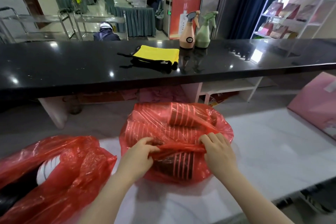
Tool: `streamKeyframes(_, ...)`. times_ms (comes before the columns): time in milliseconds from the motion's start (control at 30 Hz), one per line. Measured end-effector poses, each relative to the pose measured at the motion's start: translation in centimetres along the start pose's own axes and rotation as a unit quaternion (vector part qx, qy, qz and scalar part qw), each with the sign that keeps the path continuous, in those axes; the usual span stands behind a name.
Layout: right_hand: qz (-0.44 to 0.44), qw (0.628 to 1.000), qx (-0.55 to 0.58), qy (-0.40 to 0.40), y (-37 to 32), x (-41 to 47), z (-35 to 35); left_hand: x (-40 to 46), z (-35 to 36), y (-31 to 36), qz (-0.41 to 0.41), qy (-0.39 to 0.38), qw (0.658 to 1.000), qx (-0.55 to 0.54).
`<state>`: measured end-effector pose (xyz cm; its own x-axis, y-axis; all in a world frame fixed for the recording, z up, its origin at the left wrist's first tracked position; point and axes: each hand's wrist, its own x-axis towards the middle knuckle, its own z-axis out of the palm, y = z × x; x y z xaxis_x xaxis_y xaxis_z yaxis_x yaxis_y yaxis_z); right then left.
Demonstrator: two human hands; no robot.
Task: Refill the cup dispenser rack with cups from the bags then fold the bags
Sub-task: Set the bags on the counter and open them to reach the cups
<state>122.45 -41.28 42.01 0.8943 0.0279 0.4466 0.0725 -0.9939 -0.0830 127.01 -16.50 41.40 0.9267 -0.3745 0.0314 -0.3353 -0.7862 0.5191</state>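
A red plastic bag [145, 123] lies on the white table [263, 142] in front of me, with stacks of dark cups [183, 116] showing through it. My left hand [140, 154] and my right hand [216, 149] each pinch the bag's twisted handle strip between them, at the bag's near side. Another stack of cups [178, 165] shows under the strip. A second red bag [76, 165] lies at the left, with white-rimmed cups [46, 169] visible at its mouth. No dispenser rack is in view.
A black counter [72, 67] runs across behind the table, carrying a yellow cloth [154, 52] and two spray bottles [187, 36]. A pink box [316, 103] lies at the table's right end. People are in the hall beyond.
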Motion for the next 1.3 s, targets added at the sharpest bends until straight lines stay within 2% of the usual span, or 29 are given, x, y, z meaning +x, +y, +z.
streamKeyframes(100, 0.014, 1.0, -0.009, -0.005, 0.2, -1.3, 0.0, -0.9, 0.3, -0.1, -0.012, 0.029, 0.999, -0.006)
streamKeyframes(200, 0.039, 0.999, 0.031, -0.016, 0.6, -1.8, 0.0, -1.7, 0.5, 0.0, -0.042, 0.035, 0.998, -0.009)
streamKeyframes(367, 0.086, 0.996, -0.006, -0.01, 2.7, -2.5, -0.6, -2.4, -1.2, -1.5, -0.068, 0.084, 0.988, -0.108)
streamKeyframes(500, 0.111, 0.982, -0.055, -0.142, 3.4, -2.7, -1.3, -2.7, -2.3, -1.5, -0.134, 0.123, 0.954, -0.237)
streamKeyframes(567, 0.132, 0.974, -0.045, -0.179, 3.5, -2.4, -1.8, -2.9, -2.5, -1.3, -0.148, 0.163, 0.938, -0.268)
streamKeyframes(633, 0.126, 0.97, 0.0, -0.208, 3.4, -1.9, -2.5, -3.0, -2.7, -1.1, -0.129, 0.199, 0.939, -0.249)
streamKeyframes(733, 0.08, 0.97, 0.053, -0.226, 2.5, -1.3, -3.8, -2.7, -3.1, -0.4, -0.077, 0.262, 0.95, -0.152)
streamKeyframes(800, 0.061, 0.979, 0.073, -0.181, 1.5, -0.9, -4.2, -2.5, -3.6, 0.7, 0.009, 0.317, 0.943, -0.101)
streamKeyframes(867, 0.047, 0.988, 0.057, -0.135, 0.4, -0.4, -4.1, -2.2, -4.1, 2.0, 0.125, 0.338, 0.932, -0.043)
streamKeyframes(933, 0.005, 0.992, 0.022, -0.126, -0.3, 0.1, -3.5, -1.8, -4.3, 3.2, 0.258, 0.327, 0.909, 0.014)
streamKeyframes(1000, -0.026, 0.988, 0.005, -0.153, -0.5, 0.1, -2.9, -1.5, -4.0, 4.2, 0.388, 0.295, 0.871, 0.068)
streamKeyframes(1067, -0.041, 0.981, -0.013, -0.191, -0.4, -0.3, -2.4, -1.2, -3.3, 5.1, 0.474, 0.224, 0.844, 0.114)
streamKeyframes(1100, -0.048, 0.978, -0.019, -0.203, -0.4, -0.6, -2.3, -0.9, -2.8, 5.3, 0.492, 0.182, 0.837, 0.157)
streamKeyframes(1167, -0.079, 0.98, -0.024, -0.18, -0.6, -1.3, -2.5, 0.1, -1.9, 5.2, 0.452, 0.097, 0.839, 0.286)
streamKeyframes(1233, -0.101, 0.989, 0.0, -0.107, -0.5, -2.1, -3.1, 1.3, -1.2, 4.2, 0.311, -0.045, 0.878, 0.36)
streamKeyframes(1300, -0.126, 0.989, 0.024, -0.076, -0.2, -2.8, -3.5, 2.5, -0.9, 2.4, 0.148, -0.123, 0.921, 0.339)
